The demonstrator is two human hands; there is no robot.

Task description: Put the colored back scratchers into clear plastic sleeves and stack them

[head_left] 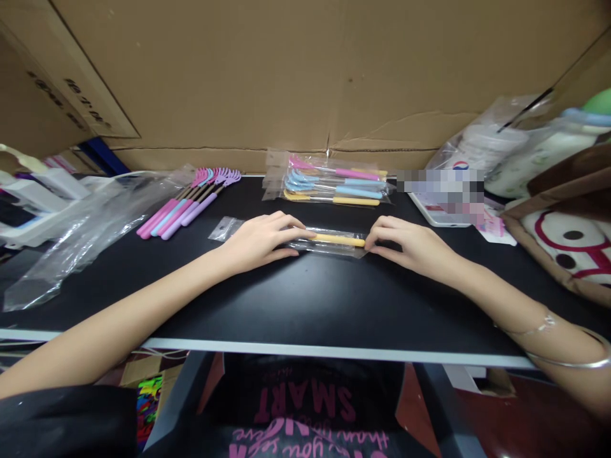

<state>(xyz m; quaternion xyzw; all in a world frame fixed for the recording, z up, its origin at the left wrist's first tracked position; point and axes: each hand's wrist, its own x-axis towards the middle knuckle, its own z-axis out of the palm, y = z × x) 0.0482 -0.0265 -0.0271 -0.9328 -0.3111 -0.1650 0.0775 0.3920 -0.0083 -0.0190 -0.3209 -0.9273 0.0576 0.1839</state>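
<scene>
A yellow-handled back scratcher (340, 240) lies inside a clear plastic bag (223, 228) on the black tabletop. My left hand (261, 240) is over its left half, index finger and thumb around the bagged scratcher, so its head is hidden. At the handle's right end my right hand (401, 243) pinches the bag, fingertips against the handle tip. Behind them is a pile of bagged back scratchers (334, 181) with pink, blue and yellow handles. To the left, several unbagged back scratchers (188, 207) in pink, blue and purple lie side by side.
Flat clear bags (102, 232) lie at the left, near a white power strip (41, 219). A cup in a plastic bag (491, 149), a white device (436, 213) and a brown-trimmed pouch (563, 235) are at the right. Cardboard (305, 76) walls the back.
</scene>
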